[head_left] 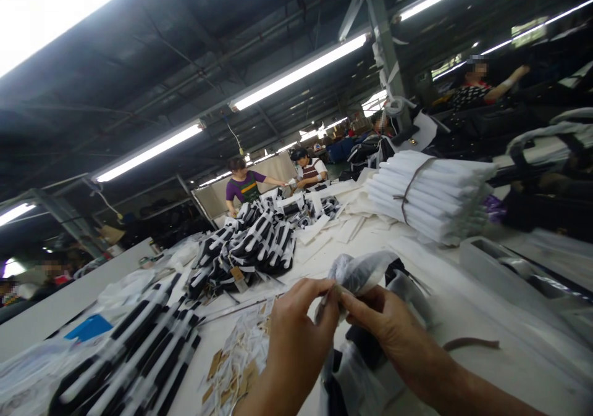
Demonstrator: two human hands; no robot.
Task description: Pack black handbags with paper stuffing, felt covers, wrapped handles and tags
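My left hand (299,332) and my right hand (396,323) meet in front of me, thumbs and fingers pinched together. Between them is the end of a translucent white wrapping (356,269), bunched around a curved piece that looks like a bag handle. Black material (364,345) with more white wrapping lies just below my right hand. The exact spot under my fingertips is partly hidden and blurred. Beside my left hand lies a heap of tan paper tags (241,373) with white strings.
Black pieces wrapped in white (134,348) lie at left, with a larger pile (250,237) beyond. A tied bundle of white rolls (421,194) stands at right. A grey holder (500,268) and a brown strip (470,343) are nearer. Two people (248,187) work across the table.
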